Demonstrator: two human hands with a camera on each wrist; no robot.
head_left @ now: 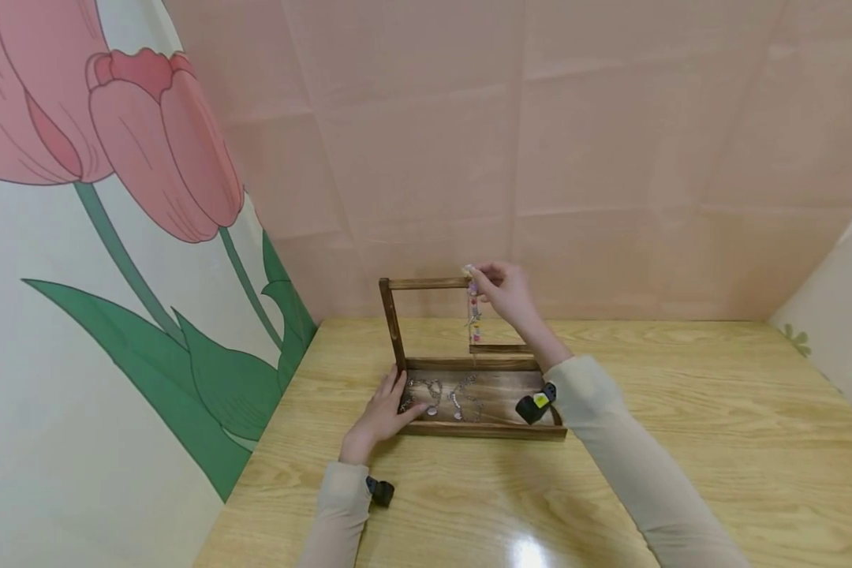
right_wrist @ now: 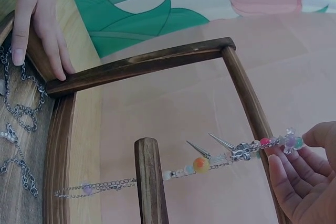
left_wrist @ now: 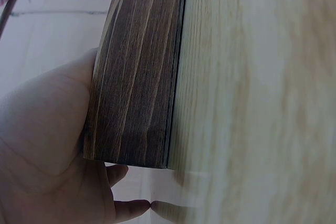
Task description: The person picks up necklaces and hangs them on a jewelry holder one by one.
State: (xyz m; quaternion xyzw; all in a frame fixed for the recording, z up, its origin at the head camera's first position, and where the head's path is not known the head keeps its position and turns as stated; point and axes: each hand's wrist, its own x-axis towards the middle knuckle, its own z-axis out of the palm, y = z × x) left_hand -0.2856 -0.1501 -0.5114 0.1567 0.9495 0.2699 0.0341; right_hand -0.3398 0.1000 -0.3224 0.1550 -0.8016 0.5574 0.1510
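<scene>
A dark wooden jewelry stand rises from a shallow tray with a post, a top bar and a shorter lower bar. My right hand pinches a beaded chain necklace by its upper end, right at the top bar's free end. Colored beads, silver spikes and a flower charm show along the necklace; it hangs down past the lower bar toward the tray. With my left hand I hold the tray's left end, the thumb over its front rim and the fingers along the outer side.
Several silver chains lie loosely in the tray. Beneath it is a light wood-grain table. Behind stands a pink cloth backdrop, and a tulip-print sheet hangs at the left.
</scene>
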